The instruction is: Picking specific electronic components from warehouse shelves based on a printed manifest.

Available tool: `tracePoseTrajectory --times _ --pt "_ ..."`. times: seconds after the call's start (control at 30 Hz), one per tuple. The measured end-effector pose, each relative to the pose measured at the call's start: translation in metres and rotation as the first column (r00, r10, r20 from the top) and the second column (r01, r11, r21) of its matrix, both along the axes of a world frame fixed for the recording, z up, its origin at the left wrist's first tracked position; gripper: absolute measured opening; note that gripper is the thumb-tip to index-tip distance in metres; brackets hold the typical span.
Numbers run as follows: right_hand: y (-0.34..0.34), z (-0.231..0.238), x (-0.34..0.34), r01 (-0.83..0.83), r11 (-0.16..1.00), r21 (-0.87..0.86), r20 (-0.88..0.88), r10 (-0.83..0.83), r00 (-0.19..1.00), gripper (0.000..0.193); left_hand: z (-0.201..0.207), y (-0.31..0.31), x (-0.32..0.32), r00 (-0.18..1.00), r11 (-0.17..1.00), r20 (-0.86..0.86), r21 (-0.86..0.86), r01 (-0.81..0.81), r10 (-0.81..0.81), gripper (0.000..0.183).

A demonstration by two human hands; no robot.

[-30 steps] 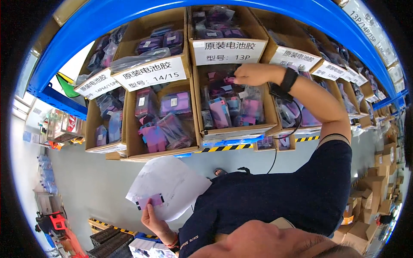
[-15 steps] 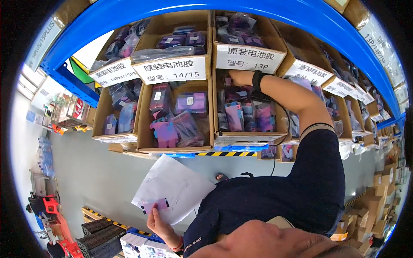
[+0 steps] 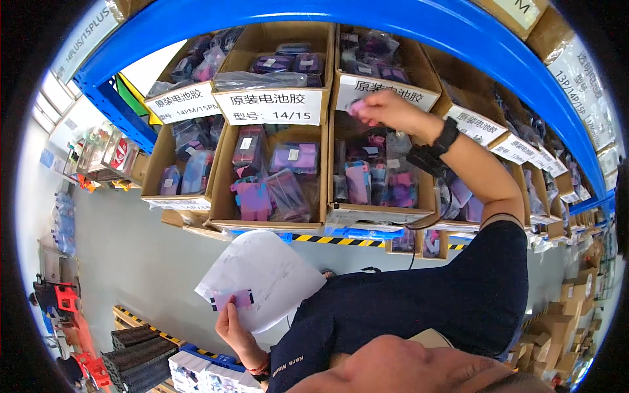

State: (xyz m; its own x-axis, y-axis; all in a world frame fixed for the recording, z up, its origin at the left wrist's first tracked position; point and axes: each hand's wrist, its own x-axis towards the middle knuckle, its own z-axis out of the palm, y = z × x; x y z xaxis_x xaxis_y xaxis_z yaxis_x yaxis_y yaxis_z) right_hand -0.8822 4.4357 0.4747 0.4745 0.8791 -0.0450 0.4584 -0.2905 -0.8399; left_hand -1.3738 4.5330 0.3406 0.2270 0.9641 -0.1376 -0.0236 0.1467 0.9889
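Note:
My left hand (image 3: 234,326) is closed at the lower left, its thumb pressing a flat pink-purple film piece (image 3: 242,299) with dark tabs against a white paper sheet (image 3: 278,278). Above the middle cardboard bin (image 3: 386,214), my right hand (image 3: 386,110) pinches a small pink-purple film piece (image 3: 357,107), mostly hidden by the fingers. It is in front of the white label of the bin behind. Inside the middle bin lie several pink, purple and blue film pieces (image 3: 358,182), some in clear plastic bags. A black band with a dark box-shaped device (image 3: 429,159) is on my right wrist.
A bin of similar film packs (image 3: 268,224) stands just left. More labelled bins run along the rack to the right. A blue rack beam (image 3: 314,11) arches across the top. Stacked dark trays (image 3: 141,360) stand at lower left, cardboard boxes (image 3: 557,327) at lower right.
My right hand has come up out of the middle bin, now with a small pink-purple film piece in its fingers. The left hand still holds its film and paper, slightly shifted.

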Motion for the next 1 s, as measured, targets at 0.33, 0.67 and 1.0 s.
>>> tracePoseTrajectory --times 0.33,0.67,1.0 --pt "-0.008 0.053 -0.069 -0.221 0.962 0.158 -0.157 0.246 0.956 0.017 0.022 -0.010 0.025 0.999 0.998 0.028 -0.050 -0.023 0.024 0.020" --pt "0.036 0.058 -0.124 -0.593 0.799 0.100 0.373 0.522 0.767 0.019 0.042 -0.052 0.007 0.993 0.998 0.105 0.001 -0.061 0.061 0.023" --pt "0.025 -0.024 0.003 -0.078 0.917 -0.392 0.840 0.391 0.377 0.017 -0.019 -0.055 -0.058 0.962 0.966 0.093 0.007 -0.260 0.258 0.029"
